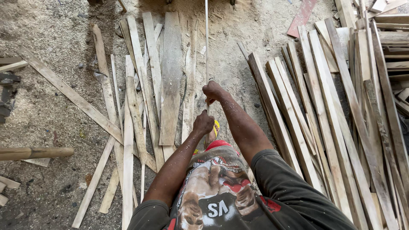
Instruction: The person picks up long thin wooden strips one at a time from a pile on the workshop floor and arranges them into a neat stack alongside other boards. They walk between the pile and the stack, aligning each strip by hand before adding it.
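A: What are the fingers doing?

B: Both sets are curled shut around one thin wooden strip (pixel 207 51). The right hand (pixel 211 90) grips it higher up; the left hand (pixel 203 123) grips it just below, nearer the body.

A: And where does the strip run?

B: Straight away from the hands, up toward the top edge of the view, over the sawdust floor (pixel 51 30). Its near end is hidden behind the left hand.

A: What lies beside the strip?

B: To its left, loose planks (pixel 170 76) and slats lie scattered on the floor, roughly parallel to it. To its right, well apart, a stack of long boards (pixel 324 110) slants across. Far left of the strip, a round wooden pole (pixel 36 152) lies.
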